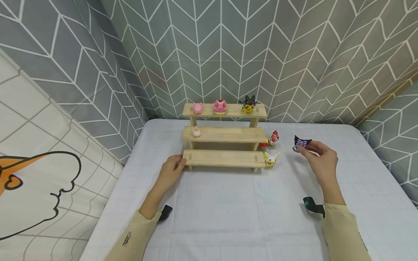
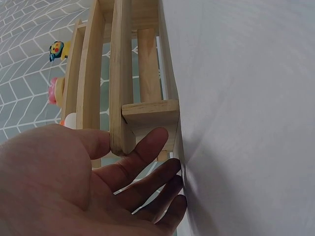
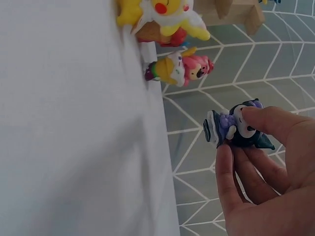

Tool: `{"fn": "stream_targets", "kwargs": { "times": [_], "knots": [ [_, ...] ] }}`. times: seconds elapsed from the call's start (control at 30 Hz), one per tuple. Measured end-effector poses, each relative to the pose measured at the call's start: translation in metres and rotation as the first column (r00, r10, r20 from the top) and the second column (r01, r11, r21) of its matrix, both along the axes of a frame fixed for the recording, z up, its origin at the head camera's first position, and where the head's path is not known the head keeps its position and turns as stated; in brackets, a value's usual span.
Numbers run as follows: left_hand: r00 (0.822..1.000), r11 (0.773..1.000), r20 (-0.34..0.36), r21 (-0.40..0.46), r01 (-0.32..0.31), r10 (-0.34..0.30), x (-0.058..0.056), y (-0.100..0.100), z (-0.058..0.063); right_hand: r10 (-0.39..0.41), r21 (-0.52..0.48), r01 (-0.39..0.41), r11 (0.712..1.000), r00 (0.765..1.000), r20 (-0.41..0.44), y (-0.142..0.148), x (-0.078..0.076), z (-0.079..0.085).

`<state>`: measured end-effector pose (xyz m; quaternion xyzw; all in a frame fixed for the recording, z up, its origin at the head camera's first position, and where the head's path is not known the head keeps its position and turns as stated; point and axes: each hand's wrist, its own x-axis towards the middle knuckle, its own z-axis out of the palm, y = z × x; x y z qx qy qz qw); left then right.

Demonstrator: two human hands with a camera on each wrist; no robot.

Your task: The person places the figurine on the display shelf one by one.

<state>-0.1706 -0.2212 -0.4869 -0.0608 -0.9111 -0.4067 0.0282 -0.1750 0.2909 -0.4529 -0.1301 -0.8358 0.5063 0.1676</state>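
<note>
A three-tier wooden shelf (image 1: 225, 158) stands on the table. At the left end of its lowest board my left hand (image 1: 170, 169) pinches the edge, thumb on one face and index finger on the other; the remaining fingers lie near the cloth in the left wrist view. Right of the shelf, my right hand (image 1: 321, 157) holds a small black-and-purple figurine (image 3: 241, 123) with a white face, above the table. On the top board sit a pink pig-like figurine (image 1: 197, 108), a pink round figurine (image 1: 220, 106) and a yellow figurine with dark ears (image 1: 249, 105). A white figurine (image 1: 196, 132) occupies the middle board's left end.
Beside the shelf's right end stand a yellow-and-white figurine (image 1: 271, 159), a pink-topped figurine (image 1: 274, 138) and a red-and-yellow one (image 1: 263, 144), partly hidden. White cloth covers the table (image 1: 228, 210). A patterned curtain (image 1: 222, 54) hangs behind.
</note>
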Motion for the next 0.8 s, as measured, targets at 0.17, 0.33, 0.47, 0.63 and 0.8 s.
{"fn": "stream_targets", "kwargs": {
  "times": [0.17, 0.33, 0.47, 0.63, 0.8],
  "knots": [
    [1.000, 1.000, 0.015, -0.006, -0.002, 0.003, 0.000, 0.000, 0.000, 0.022, -0.034, -0.022, 0.999, 1.000, -0.017, -0.006, 0.002, 0.008],
    [1.000, 1.000, 0.017, -0.006, 0.002, -0.002, 0.000, 0.001, 0.001, 0.041, -0.042, -0.042, 0.998, 0.998, -0.040, -0.014, 0.005, 0.017],
    [1.000, 1.000, 0.026, 0.004, 0.009, -0.009, 0.001, 0.000, 0.002, 0.059, -0.024, -0.060, 0.998, 0.997, -0.055, -0.023, 0.008, 0.023],
    [1.000, 1.000, 0.008, 0.001, 0.013, -0.013, 0.001, 0.000, 0.002, 0.109, 0.011, -0.109, 0.994, 0.991, -0.076, -0.040, 0.009, 0.029],
    [1.000, 1.000, -0.007, 0.001, 0.006, -0.006, 0.001, 0.000, 0.001, 0.152, 0.014, -0.151, 0.988, 0.981, -0.123, -0.064, 0.005, 0.029]
  ]
}}
